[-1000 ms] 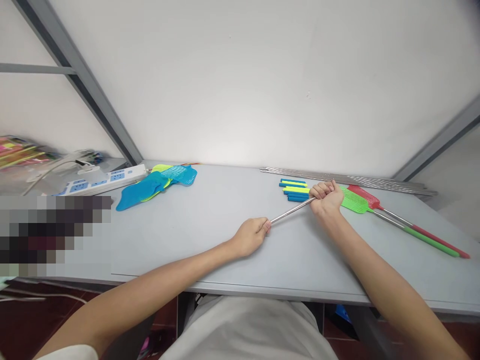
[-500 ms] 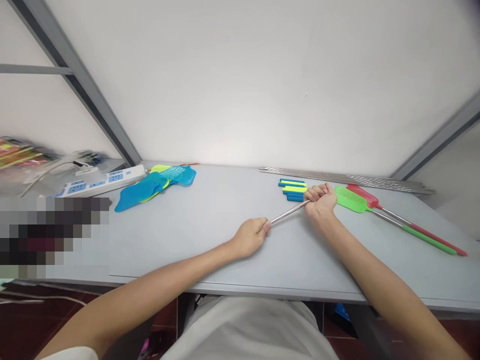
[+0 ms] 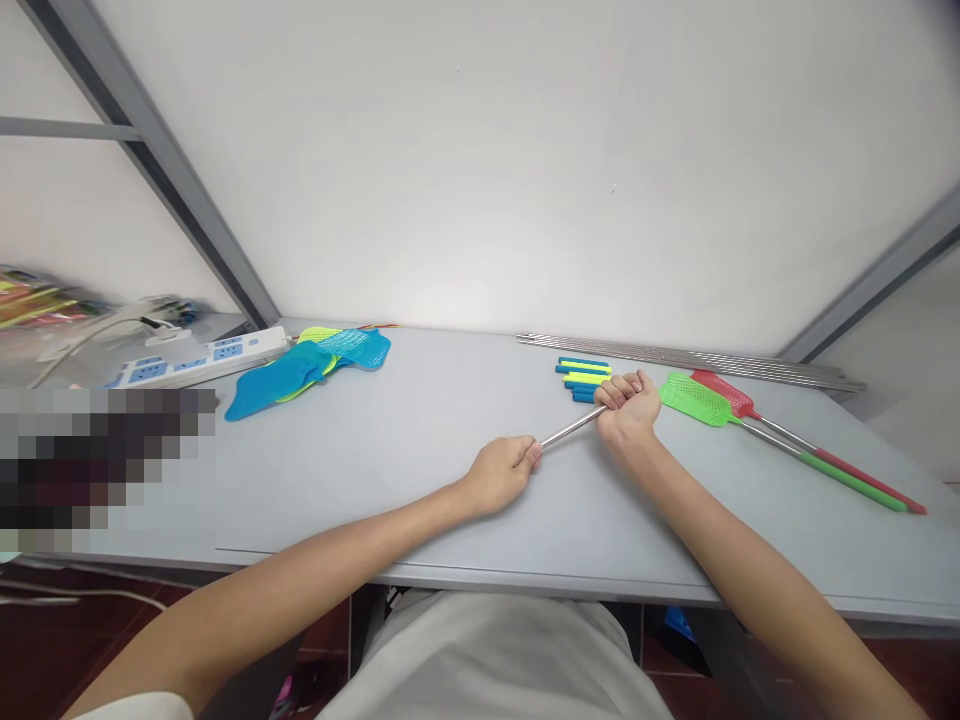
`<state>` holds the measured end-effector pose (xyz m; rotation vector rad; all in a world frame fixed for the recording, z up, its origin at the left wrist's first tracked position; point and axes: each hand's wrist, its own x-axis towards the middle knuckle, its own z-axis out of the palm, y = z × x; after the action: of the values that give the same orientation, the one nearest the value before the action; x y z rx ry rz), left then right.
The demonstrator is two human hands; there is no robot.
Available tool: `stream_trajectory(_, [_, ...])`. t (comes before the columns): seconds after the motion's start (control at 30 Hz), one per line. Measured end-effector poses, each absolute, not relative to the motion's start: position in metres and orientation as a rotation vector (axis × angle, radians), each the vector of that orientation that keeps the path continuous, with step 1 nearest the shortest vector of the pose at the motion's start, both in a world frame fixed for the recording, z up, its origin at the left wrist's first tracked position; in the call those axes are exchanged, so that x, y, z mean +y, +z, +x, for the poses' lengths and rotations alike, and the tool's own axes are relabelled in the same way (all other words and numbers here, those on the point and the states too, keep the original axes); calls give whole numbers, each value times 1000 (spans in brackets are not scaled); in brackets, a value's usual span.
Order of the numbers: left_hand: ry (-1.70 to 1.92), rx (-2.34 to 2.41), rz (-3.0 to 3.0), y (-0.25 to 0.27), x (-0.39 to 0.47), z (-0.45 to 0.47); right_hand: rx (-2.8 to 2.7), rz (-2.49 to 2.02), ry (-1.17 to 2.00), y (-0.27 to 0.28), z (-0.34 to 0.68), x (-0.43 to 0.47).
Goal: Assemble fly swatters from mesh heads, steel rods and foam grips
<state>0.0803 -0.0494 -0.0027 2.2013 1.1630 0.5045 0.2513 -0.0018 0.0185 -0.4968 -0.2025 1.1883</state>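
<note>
A thin metal rod (image 3: 572, 428) slants between my two hands above the table. My left hand (image 3: 501, 476) is closed round its lower left part. The fist of my right hand (image 3: 628, 408) is wrapped about its upper right part; what lies inside that fist is hidden. Just left of my right hand lie several blue and yellow handle sleeves (image 3: 585, 379) in a small row. To its right rest a green fly swatter (image 3: 699, 400) and a red fly swatter (image 3: 731, 395), with metal shafts and coloured handles.
Several loose metal rods (image 3: 675, 357) lie along the wall at the back right. Blue and yellow swatter heads (image 3: 274, 380) are piled at the left, beside a white power strip (image 3: 202, 360). The grey table (image 3: 420, 440) meets a white wall behind. A blurred patch covers the lower left.
My right hand has slid a little left along the rod towards my left hand, and less of the rod shows between them. My left hand stays put.
</note>
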Motion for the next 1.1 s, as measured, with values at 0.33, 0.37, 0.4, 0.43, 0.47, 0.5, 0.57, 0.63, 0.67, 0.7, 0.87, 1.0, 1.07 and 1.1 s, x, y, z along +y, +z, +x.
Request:
stream_trajectory(0.33, [494, 1164, 2196, -3, -50, 81, -215, -496, 1239, 13, 243, -4])
stream_trajectory(0.37, [492, 1165, 2195, -2, -50, 81, -220, -502, 1238, 13, 243, -4])
stream_trajectory(0.4, [491, 1165, 2195, -2, -50, 81, -224, -507, 1237, 12, 244, -4])
stream_trajectory(0.43, [491, 1165, 2195, -2, -50, 81, -227, -511, 1238, 12, 244, -3])
stream_trajectory(0.47, [491, 1165, 2195, -1, -50, 81, -227, -515, 1239, 12, 244, -3])
stream_trajectory(0.5, [490, 1166, 2194, -1, -50, 81, -225, -518, 1241, 12, 244, -3])
stream_trajectory(0.57, [489, 1167, 2188, 0, -50, 81, -217, -525, 1247, 12, 245, -3])
stream_trajectory(0.63, [492, 1166, 2178, -1, -49, 81, -206, -532, 1256, 11, 245, -2])
stream_trajectory(0.67, [496, 1166, 2176, -1, -49, 81, -200, -532, 1260, 11, 245, -2])
stream_trajectory(0.7, [500, 1165, 2176, -1, -49, 81, -195, -529, 1262, 10, 245, -2])
stream_trajectory(0.87, [511, 1156, 2189, -3, -48, 81, -172, -509, 1289, 11, 246, -2])
stream_trajectory(1.0, [510, 1152, 2188, -2, -48, 80, -159, -503, 1302, 11, 247, -1])
stream_trajectory(1.07, [507, 1154, 2182, -1, -48, 80, -152, -505, 1307, 10, 247, -1])
stream_trajectory(1.1, [508, 1154, 2179, -1, -47, 80, -150, -507, 1307, 10, 247, -1])
